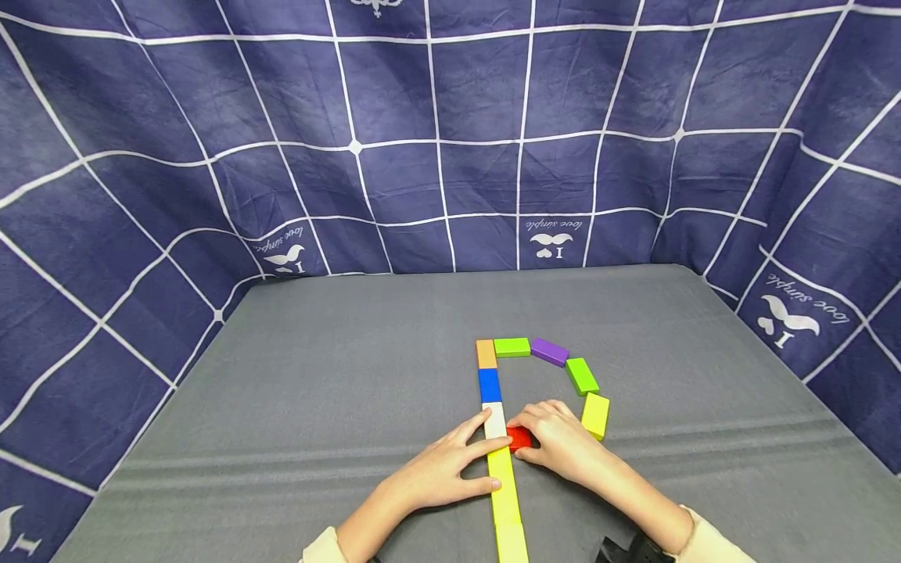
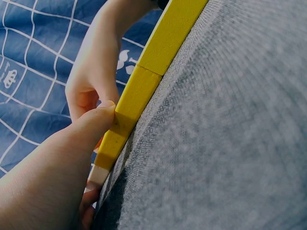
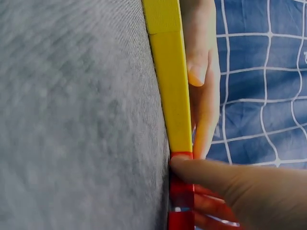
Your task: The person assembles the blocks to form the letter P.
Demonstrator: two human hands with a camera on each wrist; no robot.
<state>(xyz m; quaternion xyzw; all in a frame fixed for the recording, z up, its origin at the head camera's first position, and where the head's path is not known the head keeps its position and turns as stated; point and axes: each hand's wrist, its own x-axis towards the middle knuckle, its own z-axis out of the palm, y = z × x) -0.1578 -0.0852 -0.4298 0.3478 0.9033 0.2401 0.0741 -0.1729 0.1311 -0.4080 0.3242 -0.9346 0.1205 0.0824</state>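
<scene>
My right hand (image 1: pixel 563 439) pinches a red block (image 1: pixel 519 439) between thumb and fingers, its end right at the side of a straight column of blocks. Across that column lies my left hand (image 1: pixel 448 471), fingers spread. One fingertip touches the white block (image 1: pixel 496 423), another reaches over near the red block, and the thumb rests on a long yellow block (image 1: pixel 504 496). The left wrist view shows that thumb against the yellow block (image 2: pixel 125 103). In the right wrist view, the right thumb presses the red block (image 3: pixel 182 194) beside the yellow one (image 3: pixel 172 91).
Above the white block are a blue block (image 1: pixel 489 385) and an orange block (image 1: pixel 486 354). From the top, a green block (image 1: pixel 511 347), purple block (image 1: pixel 549 351), second green block (image 1: pixel 582 376) and yellow block (image 1: pixel 595 416) curve right. A blue gridded curtain (image 1: pixel 394 188) surrounds the grey tabletop (image 1: pixel 338 352).
</scene>
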